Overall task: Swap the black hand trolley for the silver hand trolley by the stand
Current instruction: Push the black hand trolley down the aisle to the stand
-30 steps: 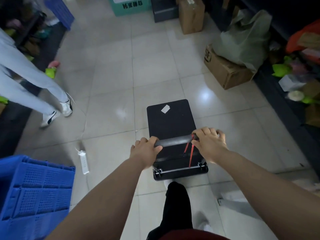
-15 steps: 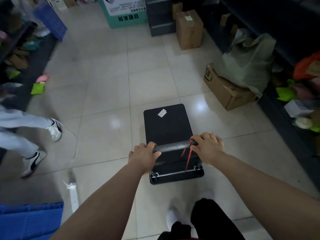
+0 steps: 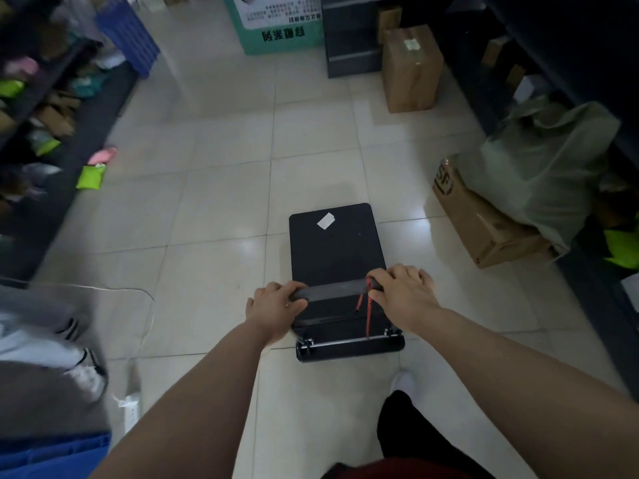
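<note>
Nearest the camera, two bare forearms are seen reaching forward to the black hand trolley (image 3: 337,250), which stands on the pale tiled floor (image 3: 221,188) in the middle of the aisle. Its horizontal handle bar (image 3: 330,289) is gripped at both ends: the left hand (image 3: 275,307) is closed around the left end, and the right hand (image 3: 404,293) is closed over the right end, knuckles up. A red cord (image 3: 368,314) is tied to the bar just beside the right hand and hangs down toward the trolley's rear edge. Behind the trolley, a white shoe (image 3: 403,382) and a dark trouser leg are visible. To the trolley's left and near the camera, a blue crate (image 3: 52,454), a white power strip (image 3: 131,407) with its cord, and the blurred leg and shoe of another person (image 3: 45,340) are seen. The trolley's flat black deck carries a small white label (image 3: 325,220) near its far end. To the right of the trolley, a cardboard box (image 3: 484,223) lies on the floor with a pale green plastic bag (image 3: 539,167) resting against it. Left of the trolley, a dark low shelf (image 3: 55,108) of mixed packets runs along the aisle, a bright green packet (image 3: 90,177) lying at its edge. Farther beyond the trolley, an upright cardboard box (image 3: 411,69), a green-and-white printed box (image 3: 276,24) and a blue crate leaning at the shelf's far end (image 3: 128,36) are seen.
</note>
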